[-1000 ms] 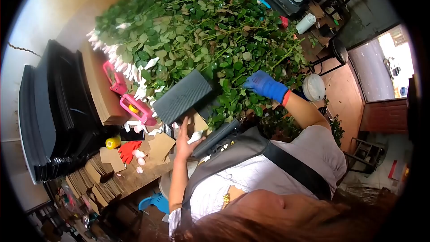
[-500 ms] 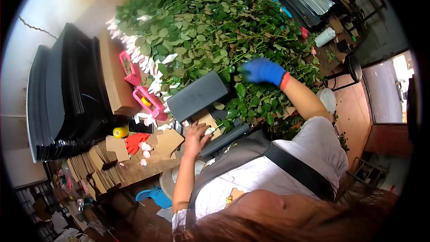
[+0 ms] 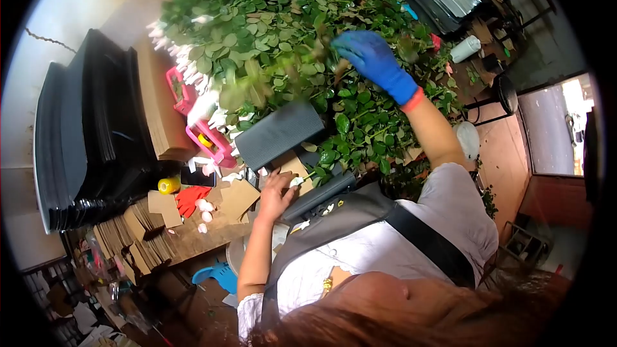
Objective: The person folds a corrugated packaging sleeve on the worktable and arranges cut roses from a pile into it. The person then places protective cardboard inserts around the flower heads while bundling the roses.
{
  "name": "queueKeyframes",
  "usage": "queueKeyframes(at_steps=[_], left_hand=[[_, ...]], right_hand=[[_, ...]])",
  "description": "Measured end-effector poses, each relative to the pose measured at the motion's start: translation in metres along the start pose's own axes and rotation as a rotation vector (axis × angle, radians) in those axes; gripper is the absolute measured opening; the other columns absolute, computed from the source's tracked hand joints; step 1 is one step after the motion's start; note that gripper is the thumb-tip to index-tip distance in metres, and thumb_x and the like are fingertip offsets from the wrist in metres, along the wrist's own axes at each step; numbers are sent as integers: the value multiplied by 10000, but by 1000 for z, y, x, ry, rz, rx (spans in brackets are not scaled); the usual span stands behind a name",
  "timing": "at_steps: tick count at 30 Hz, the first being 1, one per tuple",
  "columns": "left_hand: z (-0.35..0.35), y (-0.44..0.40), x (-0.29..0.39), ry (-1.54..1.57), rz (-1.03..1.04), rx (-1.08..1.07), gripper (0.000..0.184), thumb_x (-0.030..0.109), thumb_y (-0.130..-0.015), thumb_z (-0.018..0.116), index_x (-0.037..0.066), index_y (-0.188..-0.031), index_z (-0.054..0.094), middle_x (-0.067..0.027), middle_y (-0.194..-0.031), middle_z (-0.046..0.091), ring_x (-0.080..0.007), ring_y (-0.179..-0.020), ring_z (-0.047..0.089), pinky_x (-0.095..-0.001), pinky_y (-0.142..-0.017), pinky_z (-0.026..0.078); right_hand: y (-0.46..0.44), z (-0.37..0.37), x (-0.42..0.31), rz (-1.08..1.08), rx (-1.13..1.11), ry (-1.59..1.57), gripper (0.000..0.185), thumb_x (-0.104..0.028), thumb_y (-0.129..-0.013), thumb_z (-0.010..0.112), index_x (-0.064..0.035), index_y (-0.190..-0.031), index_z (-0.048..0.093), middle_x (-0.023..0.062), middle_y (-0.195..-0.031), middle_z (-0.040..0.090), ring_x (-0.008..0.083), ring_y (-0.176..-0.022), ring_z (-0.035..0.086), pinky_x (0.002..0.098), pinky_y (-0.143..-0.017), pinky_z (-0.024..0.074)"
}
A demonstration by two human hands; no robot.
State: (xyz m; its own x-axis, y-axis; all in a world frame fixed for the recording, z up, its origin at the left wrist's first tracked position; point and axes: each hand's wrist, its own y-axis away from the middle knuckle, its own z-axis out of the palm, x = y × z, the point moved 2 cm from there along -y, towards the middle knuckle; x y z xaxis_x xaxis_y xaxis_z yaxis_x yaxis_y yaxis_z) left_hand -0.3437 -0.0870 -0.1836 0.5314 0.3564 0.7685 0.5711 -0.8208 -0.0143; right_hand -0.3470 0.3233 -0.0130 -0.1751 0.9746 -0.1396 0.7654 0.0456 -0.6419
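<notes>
My left hand (image 3: 276, 194), bare, rests with its fingers apart on a cardboard piece (image 3: 294, 166), beside a white-wrapped flower head (image 3: 296, 182) whose stem lies between two dark ridged blocks. The upper block (image 3: 281, 133) is beyond my fingers; the lower one (image 3: 321, 194) lies against the apron. My right hand (image 3: 369, 58), in a blue glove with an orange cuff, is closed over the leafy pile (image 3: 276, 29). From it a blurred leafy stem runs left to a smeared white flower head (image 3: 204, 108).
Black sheets (image 3: 106, 122) stand at the left. Two pink tape dispensers (image 3: 211, 144), yellow tape (image 3: 169, 185), a red glove (image 3: 190, 200) and cardboard pieces lie on the wooden table (image 3: 202, 241). Further right are a white roll (image 3: 465, 49) and a stool (image 3: 506, 95).
My right hand has moved up and left across the pile, and a leafy stem with a white head now shows in motion. My left hand has settled onto the cardboard beside the wrapped flower.
</notes>
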Motion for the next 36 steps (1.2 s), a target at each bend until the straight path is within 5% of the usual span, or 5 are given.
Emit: queueKeyframes(at_steps=[5, 14, 21, 27, 36], left_hand=[[-3, 0, -11, 41, -123, -96, 304, 115, -835, 734, 77, -1136, 714, -115, -1219, 689, -366, -1253, 563, -437, -1080, 429], [-1, 4, -7, 5, 23, -92, 481, 251, -698, 880, 149, -1150, 750, -83, -1274, 687, -373, -1362, 470, -468, -1103, 416], [-2, -1, -2, -48, 15, -137, 457, 233, -684, 881, 134, -1112, 756, -89, -1240, 701, -385, -1335, 491, -465, -1109, 408], [-8, -2, 8, -96, 36, -135, 400, 264, -740, 849, 134, -1103, 746, -84, -1221, 707, -397, -1346, 480, -497, -1136, 362], [1, -2, 7, -122, 42, 14, 189, 186, -838, 733, 135, -1018, 763, -44, -1124, 727, -275, -1043, 630, -453, -953, 464]], right_hand=[[101, -31, -26, 145, -678, -521, 209, -290, -935, 649, -175, -1100, 704, 79, -1005, 703, 313, -919, 678, 422, -813, 550], [159, 17, -33, 304, -1436, 281, 256, -336, -875, 651, -167, -1064, 694, 81, -944, 715, 306, -854, 694, 443, -742, 549], [42, 128, 30, 186, -379, -9, 397, -385, -932, 562, -182, -1269, 619, 108, -1060, 696, 293, -954, 684, 477, -875, 502], [36, 168, -18, 331, -1033, 342, 187, -254, -909, 604, -180, -1003, 747, 72, -1042, 727, 236, -1013, 685, 400, -807, 515], [16, 121, 1, 220, -804, 32, 266, -323, -920, 559, -180, -1120, 661, 130, -911, 707, 354, -819, 691, 475, -704, 558]])
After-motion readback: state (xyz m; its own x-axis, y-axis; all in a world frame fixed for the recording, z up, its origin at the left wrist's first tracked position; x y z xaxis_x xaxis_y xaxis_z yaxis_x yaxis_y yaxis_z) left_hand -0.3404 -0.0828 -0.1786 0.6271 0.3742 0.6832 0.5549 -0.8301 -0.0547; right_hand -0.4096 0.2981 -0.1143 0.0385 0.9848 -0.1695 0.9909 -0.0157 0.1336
